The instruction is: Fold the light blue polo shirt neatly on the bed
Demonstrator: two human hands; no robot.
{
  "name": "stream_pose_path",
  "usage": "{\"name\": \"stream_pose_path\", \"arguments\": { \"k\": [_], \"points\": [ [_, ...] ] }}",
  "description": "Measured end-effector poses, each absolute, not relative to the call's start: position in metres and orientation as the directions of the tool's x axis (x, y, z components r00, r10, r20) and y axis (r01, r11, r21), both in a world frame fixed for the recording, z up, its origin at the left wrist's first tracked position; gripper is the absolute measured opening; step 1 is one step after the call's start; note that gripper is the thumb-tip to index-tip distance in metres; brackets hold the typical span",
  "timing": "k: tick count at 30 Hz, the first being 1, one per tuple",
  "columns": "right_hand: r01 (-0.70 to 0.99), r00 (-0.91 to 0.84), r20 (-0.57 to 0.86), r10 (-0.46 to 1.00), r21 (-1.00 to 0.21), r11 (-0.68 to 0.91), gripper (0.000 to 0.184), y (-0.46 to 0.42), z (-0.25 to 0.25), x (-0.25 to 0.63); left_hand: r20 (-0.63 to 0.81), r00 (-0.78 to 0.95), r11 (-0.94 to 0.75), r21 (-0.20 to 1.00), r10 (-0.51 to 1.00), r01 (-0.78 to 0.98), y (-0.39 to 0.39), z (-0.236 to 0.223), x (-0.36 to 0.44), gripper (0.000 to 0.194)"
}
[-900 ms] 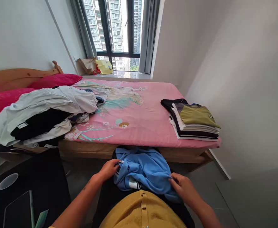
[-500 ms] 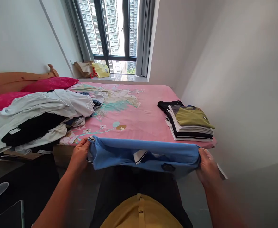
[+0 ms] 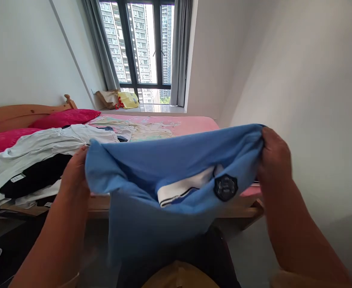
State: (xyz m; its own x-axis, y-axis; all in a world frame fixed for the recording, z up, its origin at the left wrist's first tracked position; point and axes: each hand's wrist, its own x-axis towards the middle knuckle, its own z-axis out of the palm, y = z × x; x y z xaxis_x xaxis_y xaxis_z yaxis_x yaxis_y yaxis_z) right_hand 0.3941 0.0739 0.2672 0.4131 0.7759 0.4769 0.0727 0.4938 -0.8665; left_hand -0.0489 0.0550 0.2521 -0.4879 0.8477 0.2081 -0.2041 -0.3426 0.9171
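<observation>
Head view | blue shirt (image 3: 176,160): stretched, sagging mid-span, white dark-edged collar (image 3: 184,187), 1 black badge (image 3: 225,187) | 2 hands (image 3: 75,168) (image 3: 274,154) gripping its ends | bed (image 3: 190,124) beyond hands

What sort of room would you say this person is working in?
Most likely a bedroom in a high-rise flat: there is a bed with a pink floral sheet, dark pink pillows, and a black-framed window facing tall buildings.

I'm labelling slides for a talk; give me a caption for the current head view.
Two hands stretch a blue shirt beside a pink-covered bed.
</observation>
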Motion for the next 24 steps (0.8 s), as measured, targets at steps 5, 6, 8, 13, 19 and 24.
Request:
{"name": "stream_pose_path", "arguments": {
  "k": [5, 6, 8, 13, 19, 24],
  "points": [
    [0.039, 0.377, 0.299, 0.877, -0.951, 0.308, 0.057, 0.162, 0.243, 0.369, 0.027, -0.554, -0.270, 0.892, 0.832, -0.362, 0.123, 0.212, -0.054, 0.026],
    [0.048, 0.384, 0.285, 0.878, -0.956, 0.290, 0.059, 0.167, 0.223, 0.368, -0.033, -0.566, -0.234, 0.889, 0.824, -0.393, 0.123, 0.193, -0.056, 0.025],
    [0.073, 0.365, 0.244, 0.898, -0.969, 0.234, 0.057, 0.161, 0.172, 0.368, -0.097, -0.519, -0.145, 0.902, 0.849, -0.405, 0.110, 0.146, -0.058, 0.024],
    [0.165, 0.412, 0.064, 0.909, -0.986, -0.005, 0.052, 0.091, 0.015, 0.377, -0.364, -0.377, 0.308, 0.929, 0.851, -0.204, 0.035, 0.018, -0.056, 0.031],
    [0.334, 0.274, -0.072, 0.959, -0.928, -0.166, 0.055, 0.026, -0.103, 0.367, -0.361, -0.393, 0.432, 0.895, 0.846, 0.107, 0.002, -0.051, -0.033, 0.050],
    [0.568, 0.173, -0.030, 0.984, -0.814, -0.125, 0.069, 0.013, -0.107, 0.350, -0.088, -0.281, 0.243, 0.774, 0.956, 0.584, 0.007, -0.063, -0.004, 0.060]
  ]
}}
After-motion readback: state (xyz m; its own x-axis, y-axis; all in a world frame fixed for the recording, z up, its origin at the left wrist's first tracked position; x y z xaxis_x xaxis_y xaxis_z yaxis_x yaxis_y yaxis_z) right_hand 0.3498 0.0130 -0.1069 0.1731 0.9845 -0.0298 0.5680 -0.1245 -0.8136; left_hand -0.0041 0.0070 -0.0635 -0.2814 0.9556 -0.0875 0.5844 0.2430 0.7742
